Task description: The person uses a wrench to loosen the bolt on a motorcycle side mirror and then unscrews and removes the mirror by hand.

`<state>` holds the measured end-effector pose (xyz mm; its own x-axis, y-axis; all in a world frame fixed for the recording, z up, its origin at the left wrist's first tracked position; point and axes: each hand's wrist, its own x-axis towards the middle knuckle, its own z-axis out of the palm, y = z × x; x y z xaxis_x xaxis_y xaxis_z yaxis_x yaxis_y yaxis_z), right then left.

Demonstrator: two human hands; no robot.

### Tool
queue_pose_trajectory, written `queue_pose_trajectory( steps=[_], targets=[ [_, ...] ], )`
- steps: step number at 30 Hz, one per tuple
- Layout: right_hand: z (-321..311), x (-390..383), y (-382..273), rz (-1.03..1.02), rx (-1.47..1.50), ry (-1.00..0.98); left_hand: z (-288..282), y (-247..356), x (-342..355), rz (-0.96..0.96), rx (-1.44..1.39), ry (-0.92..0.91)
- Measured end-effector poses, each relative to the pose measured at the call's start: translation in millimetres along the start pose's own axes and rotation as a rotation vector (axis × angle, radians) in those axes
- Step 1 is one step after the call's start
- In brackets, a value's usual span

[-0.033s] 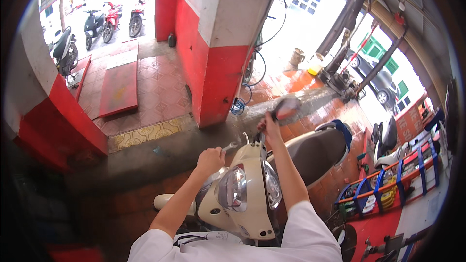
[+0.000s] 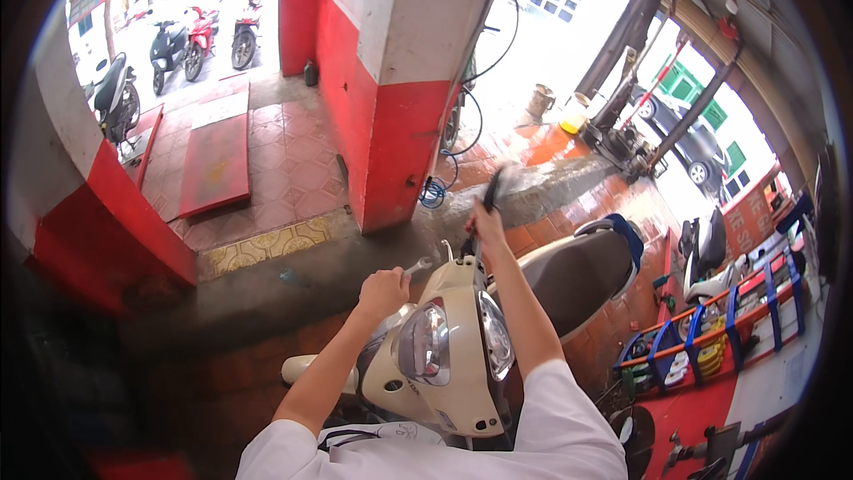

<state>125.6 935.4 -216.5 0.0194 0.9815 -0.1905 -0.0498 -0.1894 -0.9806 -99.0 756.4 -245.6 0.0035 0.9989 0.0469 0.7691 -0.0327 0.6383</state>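
Note:
A cream scooter (image 2: 462,382) stands just in front of me, its headlight (image 2: 424,347) toward my body and its dark seat (image 2: 582,283) beyond. My left hand (image 2: 384,293) is closed around an open-ended wrench (image 2: 421,265), the jaw pointing up and right above the scooter's front. Over the handlebar, my right hand (image 2: 485,226) grips a rear-view mirror (image 2: 500,181) by its black stem. The mirror's head is smeared by motion. Whether its stem is still joined to the handlebar cannot be made out under my fingers.
A red and white pillar (image 2: 400,142) rises ahead, with a blue coiled hose (image 2: 434,192) at its foot. On the right stands a blue and orange rack (image 2: 693,347) of bottles and tools. A red ramp (image 2: 216,160) lies at the left, with parked motorbikes outside.
The mirror has swung round in my right hand, from showing its broad face to being nearly edge-on, and the hand has shifted slightly. My left hand with the wrench has hardly moved.

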Motion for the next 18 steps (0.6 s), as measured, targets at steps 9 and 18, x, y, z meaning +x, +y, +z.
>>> queue_pose_trajectory(
  steps=[9, 18],
  targets=[
    [-14.1, -28.6, 27.1, -0.422, -0.383, -0.329, -3.7, -4.1, -5.9, -0.018, -0.009, 0.018],
    [21.8, 22.6, 11.3, -0.074, -0.181, -0.11, 1.0, 2.4, -7.0, 0.012, -0.001, -0.019]
  ],
)
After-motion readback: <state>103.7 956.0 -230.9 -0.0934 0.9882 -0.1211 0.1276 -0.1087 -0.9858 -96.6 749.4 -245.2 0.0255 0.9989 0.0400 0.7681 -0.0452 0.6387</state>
